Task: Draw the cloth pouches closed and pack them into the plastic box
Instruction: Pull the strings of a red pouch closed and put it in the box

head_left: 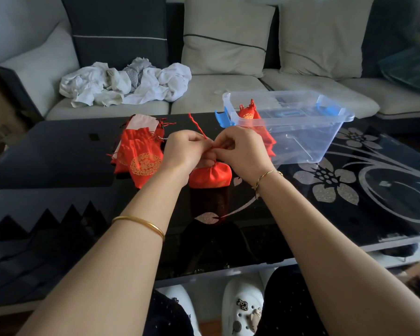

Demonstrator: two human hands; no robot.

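Observation:
A red cloth pouch (210, 175) stands on the black glass table (58, 156), its neck gathered tight. My left hand (186, 149) and my right hand (240, 147) meet just above it, both pinching its red drawstring (198, 126), whose loose end runs up and back. A pile of flat red pouches (138, 154) with gold emblems lies to the left. The clear plastic box (301, 132) sits to the right, behind my right hand, with closed red pouches (249, 115) at its left end.
A pile of white cloth (126, 84) lies on the grey sofa (228, 93) behind the table. The box has blue latches (222, 120) on its ends. The table's near edge runs above my knees and white shoes (243, 309).

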